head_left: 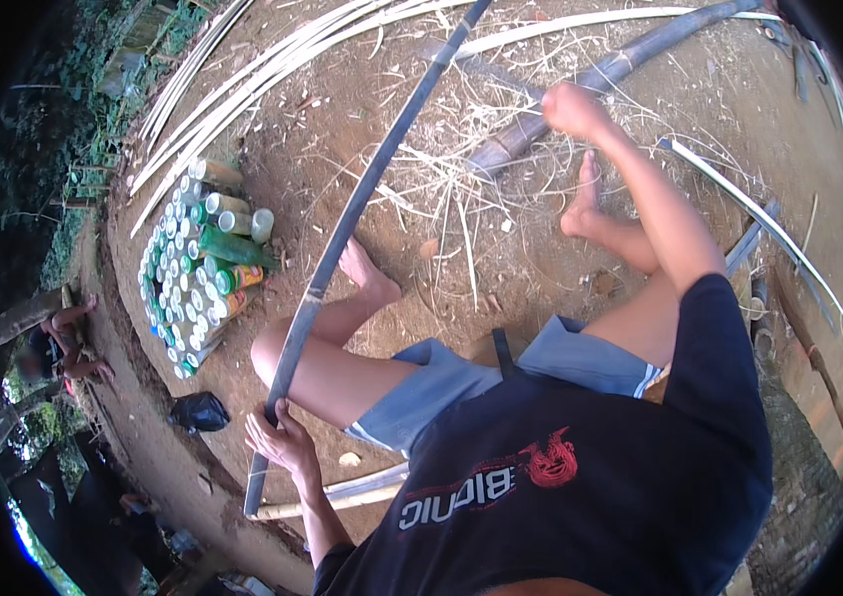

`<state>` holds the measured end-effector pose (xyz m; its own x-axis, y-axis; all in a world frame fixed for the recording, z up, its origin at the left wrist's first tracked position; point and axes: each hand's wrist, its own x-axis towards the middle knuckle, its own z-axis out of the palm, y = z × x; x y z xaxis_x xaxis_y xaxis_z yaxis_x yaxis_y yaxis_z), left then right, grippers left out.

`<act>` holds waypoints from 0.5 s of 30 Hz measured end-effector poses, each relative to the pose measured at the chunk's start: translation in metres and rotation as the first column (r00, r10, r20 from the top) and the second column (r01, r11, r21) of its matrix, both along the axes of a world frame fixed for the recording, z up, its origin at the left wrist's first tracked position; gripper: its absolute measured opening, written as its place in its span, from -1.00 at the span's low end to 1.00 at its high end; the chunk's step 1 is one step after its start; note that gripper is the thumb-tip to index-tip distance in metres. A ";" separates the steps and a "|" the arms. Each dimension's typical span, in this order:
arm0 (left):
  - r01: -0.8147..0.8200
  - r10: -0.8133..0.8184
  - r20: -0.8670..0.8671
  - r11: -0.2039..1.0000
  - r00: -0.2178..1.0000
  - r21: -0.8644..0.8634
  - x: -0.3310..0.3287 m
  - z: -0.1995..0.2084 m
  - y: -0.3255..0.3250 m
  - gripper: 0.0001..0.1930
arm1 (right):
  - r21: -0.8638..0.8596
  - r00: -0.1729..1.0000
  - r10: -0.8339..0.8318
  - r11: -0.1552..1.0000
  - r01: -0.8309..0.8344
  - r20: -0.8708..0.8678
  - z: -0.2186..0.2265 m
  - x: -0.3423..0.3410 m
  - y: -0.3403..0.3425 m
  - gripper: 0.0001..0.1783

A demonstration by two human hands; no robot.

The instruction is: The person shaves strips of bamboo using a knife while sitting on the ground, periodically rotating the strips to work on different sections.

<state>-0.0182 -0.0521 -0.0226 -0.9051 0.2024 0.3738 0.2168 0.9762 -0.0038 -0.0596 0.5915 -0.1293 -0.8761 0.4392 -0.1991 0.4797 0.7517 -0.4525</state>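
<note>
A long dark strip point(346, 223), bamboo by its look, runs slantwise from the near left to the far middle, passing over the person's left knee. The left hand point(282, 442) has its grip around it close to the near end, thumb on top. The right hand point(572, 109), out on the far right side, is clenched in a fist on what seems to be the handle of a long blade point(489, 74); the blade is blurred and points left toward the strip's far part, and whether the two touch I cannot tell.

The strip should be light for its length, stiff across short spans but springy overall, so the far end will likely whip. Its dark face looks smooth and may slip; its edges could be sharp. A hold near the end, with the knee bearing the middle, seems sound.

Below lies bare brown ground point(501, 288), strewn with pale curly shavings point(451, 179). A dark bamboo pole point(630, 65) rests across the far right, and a bundle of pale strips point(342, 32) curves over the far left. Nearer on the left stand massed bottles and jars point(188, 268), with a black plastic bag point(199, 411) beyond them toward the near side. At the far left edge, another person point(64, 343) sits near greenery.
</note>
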 end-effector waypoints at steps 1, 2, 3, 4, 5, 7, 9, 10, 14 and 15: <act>0.008 -0.008 0.002 1.000 1.000 -0.005 -0.002 0.001 0.005 -0.69 | 0.002 0.995 -0.097 0.995 0.097 0.013 -0.014 0.000 0.020 -0.63; -0.013 0.014 0.021 1.000 1.000 -0.024 0.003 0.002 0.007 -0.70 | 0.034 0.978 -0.199 0.980 0.198 0.063 0.025 -0.006 -0.006 -0.62; -0.024 0.025 0.025 0.999 0.999 -0.034 0.005 -0.001 0.000 -0.71 | 0.005 0.992 -0.114 0.994 0.114 0.048 0.026 -0.004 -0.026 -0.65; -0.028 0.029 0.013 0.999 1.000 -0.046 0.001 0.000 -0.001 -0.71 | -0.021 0.999 -0.029 0.999 0.029 0.031 0.026 -0.003 -0.043 -0.67; -0.030 0.031 0.017 0.998 0.999 -0.057 0.001 0.002 0.002 -0.72 | -0.046 0.998 0.055 0.997 -0.054 0.028 0.028 0.011 -0.061 -0.70; -0.027 0.027 0.006 0.999 1.000 -0.039 -0.001 0.004 0.004 -0.73 | -0.261 0.993 0.119 0.959 -0.109 0.020 0.067 0.041 -0.141 -0.79; -0.002 0.001 -0.015 0.999 1.000 -0.048 0.004 0.006 0.004 -0.74 | -0.173 0.925 0.378 0.910 -0.377 -0.027 0.047 0.068 -0.192 -0.85; -0.017 0.017 -0.010 0.999 1.000 -0.040 0.004 0.005 0.003 -0.75 | -0.187 0.894 0.446 0.882 -0.432 0.038 0.060 0.079 -0.220 -0.86; -0.033 0.031 -0.033 0.997 0.999 -0.068 0.007 -0.005 0.002 -0.75 | -0.094 0.895 0.444 0.893 -0.439 0.035 0.064 0.093 -0.240 -0.85; -0.032 0.030 -0.032 0.997 0.999 -0.073 0.010 -0.005 0.000 -0.75 | -0.120 0.931 0.365 0.924 -0.364 -0.016 0.053 0.088 -0.225 -0.85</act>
<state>-0.0078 -0.0518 -0.0274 -0.8995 0.2028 0.3871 0.1853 0.9792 -0.0823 0.0286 0.3667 -0.0758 -0.9697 0.0630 -0.2360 0.1861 0.8163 -0.5469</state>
